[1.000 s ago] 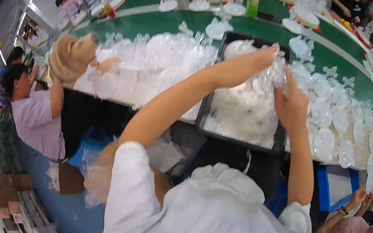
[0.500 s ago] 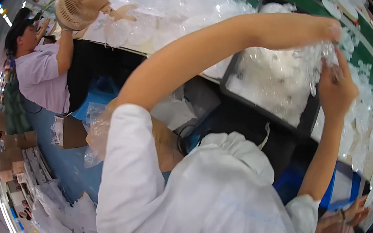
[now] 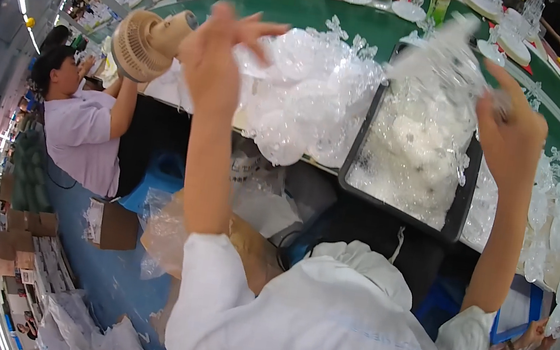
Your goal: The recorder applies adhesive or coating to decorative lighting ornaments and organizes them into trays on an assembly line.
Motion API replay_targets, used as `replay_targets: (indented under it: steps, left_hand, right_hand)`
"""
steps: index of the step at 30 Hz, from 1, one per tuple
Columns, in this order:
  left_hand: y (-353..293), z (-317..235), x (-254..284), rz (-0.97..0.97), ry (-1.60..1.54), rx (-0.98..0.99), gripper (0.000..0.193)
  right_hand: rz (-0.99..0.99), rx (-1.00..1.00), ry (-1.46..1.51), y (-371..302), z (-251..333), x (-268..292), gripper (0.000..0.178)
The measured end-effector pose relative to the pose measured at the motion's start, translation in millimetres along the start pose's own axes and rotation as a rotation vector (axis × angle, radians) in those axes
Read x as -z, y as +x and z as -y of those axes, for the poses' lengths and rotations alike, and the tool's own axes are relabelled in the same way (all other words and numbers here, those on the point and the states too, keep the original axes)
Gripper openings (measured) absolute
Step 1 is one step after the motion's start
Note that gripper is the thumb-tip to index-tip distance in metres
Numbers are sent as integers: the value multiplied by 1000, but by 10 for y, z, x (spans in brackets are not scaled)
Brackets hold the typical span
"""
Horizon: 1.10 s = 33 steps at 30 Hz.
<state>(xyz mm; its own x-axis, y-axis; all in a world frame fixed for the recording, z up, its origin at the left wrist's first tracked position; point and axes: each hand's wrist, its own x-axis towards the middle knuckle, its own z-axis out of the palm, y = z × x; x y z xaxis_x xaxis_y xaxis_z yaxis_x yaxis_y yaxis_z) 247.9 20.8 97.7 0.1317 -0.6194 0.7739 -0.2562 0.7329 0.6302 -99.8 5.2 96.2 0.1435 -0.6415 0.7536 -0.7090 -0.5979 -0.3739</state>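
Note:
Over the black tray [image 3: 400, 218], my right hand [image 3: 514, 134] is curled at the edge of a clear plastic piece [image 3: 436, 59] that is smeared by motion. Its exact shape cannot be made out. My left hand [image 3: 218, 57] is raised on the left, away from the tray, fingers spread and holding nothing. It is nearest to a beige fan [image 3: 141, 47] and a heap of clear plastic pieces [image 3: 304, 88]. Inside the tray lies a glittering mass of small clear bits, with whitish rounded shapes [image 3: 418, 143] among them.
More clear plastic parts [image 3: 552, 194] cover the bench on the right. Behind runs a green belt [image 3: 269, 7] with white discs, a green bottle [image 3: 439, 2] and clear ornaments. A co-worker [image 3: 82, 120] sits at the left; another person's hand [image 3: 537, 335] shows lower right.
My left hand has swung from beside my right hand over to the left and spread open. The clear plastic piece now extends left from my right hand. The view has shifted.

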Motion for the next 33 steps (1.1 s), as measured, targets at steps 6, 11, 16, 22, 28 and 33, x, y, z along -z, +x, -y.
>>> replay_targets:
  steps: [6,11,16,22,28,33]
  left_hand:
    - [-468,91,305,-290,224,302,26]
    - [-1085,201,315,-304,301,454,20]
    - [-1436,-44,18,-199,265,494,18]
    - [-1175,-296,-615,349,295,195,16]
    - [-894,-93,-1824,541,48,21,38]
    - [-558,-140,-2209,720,193,348,38]
  right_hand:
    - [233,420,184,1100,434,-991,32]
    - [220,425,-27,1544,145,-1227,31]
    - [243,-20,-116,1842,-680,-350,37]
    - [292,-112,-498,2061,-2264,530,32]
    - [395,-302,-664,2072,-4204,661,30]
    - [371,-605,-683,1984,-5520,55,30]
